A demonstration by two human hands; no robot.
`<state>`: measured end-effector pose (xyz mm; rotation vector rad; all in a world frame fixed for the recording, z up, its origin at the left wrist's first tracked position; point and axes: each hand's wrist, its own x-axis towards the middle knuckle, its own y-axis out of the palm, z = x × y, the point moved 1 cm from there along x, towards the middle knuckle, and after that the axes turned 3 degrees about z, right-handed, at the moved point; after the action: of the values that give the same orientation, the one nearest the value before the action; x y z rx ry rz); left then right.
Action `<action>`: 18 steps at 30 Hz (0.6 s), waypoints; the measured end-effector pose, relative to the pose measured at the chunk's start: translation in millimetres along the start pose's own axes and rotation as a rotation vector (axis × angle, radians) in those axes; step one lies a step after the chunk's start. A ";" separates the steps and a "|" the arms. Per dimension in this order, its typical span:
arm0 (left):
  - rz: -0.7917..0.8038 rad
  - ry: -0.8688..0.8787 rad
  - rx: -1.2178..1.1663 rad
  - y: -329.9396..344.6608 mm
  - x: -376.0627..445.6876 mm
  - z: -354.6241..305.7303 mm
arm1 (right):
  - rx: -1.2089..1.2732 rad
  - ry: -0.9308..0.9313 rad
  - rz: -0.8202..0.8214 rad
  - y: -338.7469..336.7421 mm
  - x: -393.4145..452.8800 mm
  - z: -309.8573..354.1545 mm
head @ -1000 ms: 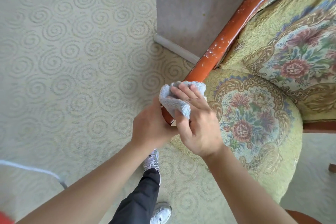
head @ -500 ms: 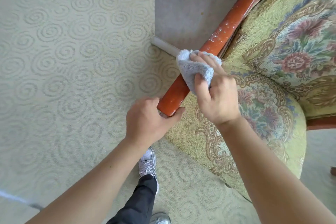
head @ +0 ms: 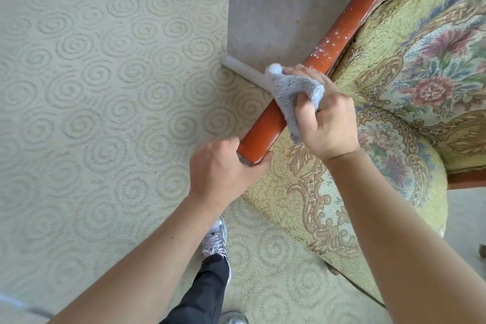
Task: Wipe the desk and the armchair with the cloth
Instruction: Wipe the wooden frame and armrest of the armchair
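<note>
Our right hand (head: 326, 118) clutches a grey cloth (head: 292, 92) pressed against the armchair's (head: 381, 166) wooden arm (head: 339, 31). Just below that grip, our left hand (head: 223, 168) closes around the arm's end. White specks dot the wood above the cloth.

The floor is covered by a pale beige carpet (head: 92, 113) patterned with raised spirals, seen across the left and near parts of the scene. At the far centre a grey mottled wall (head: 284, 2) is met by a white skirting board (head: 243, 70). Even, soft daylight is cast throughout.
</note>
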<state>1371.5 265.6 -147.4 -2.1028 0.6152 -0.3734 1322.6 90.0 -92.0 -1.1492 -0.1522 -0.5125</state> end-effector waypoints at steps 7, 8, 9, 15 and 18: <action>-0.125 0.160 -0.086 -4.2 0.6 0.8 | 0.170 -0.318 0.149 15.1 -48.7 38.7; -0.131 0.170 -0.097 -3.5 0.7 1.3 | 0.177 -0.365 0.177 13.5 -47.0 35.3; -0.118 0.167 -0.097 -2.5 0.5 2.3 | 0.172 -0.399 0.188 11.1 -40.6 29.2; -0.010 0.118 0.013 -6.9 3.8 2.5 | -0.018 -0.238 0.027 7.2 22.4 -12.7; 0.060 0.077 0.093 -11.0 4.7 0.3 | 0.014 -0.079 0.041 12.2 31.6 -23.3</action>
<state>1378.7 268.5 -138.3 -1.9849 0.6911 -0.4423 1352.7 63.1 -100.0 -1.1576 -0.1996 -0.4296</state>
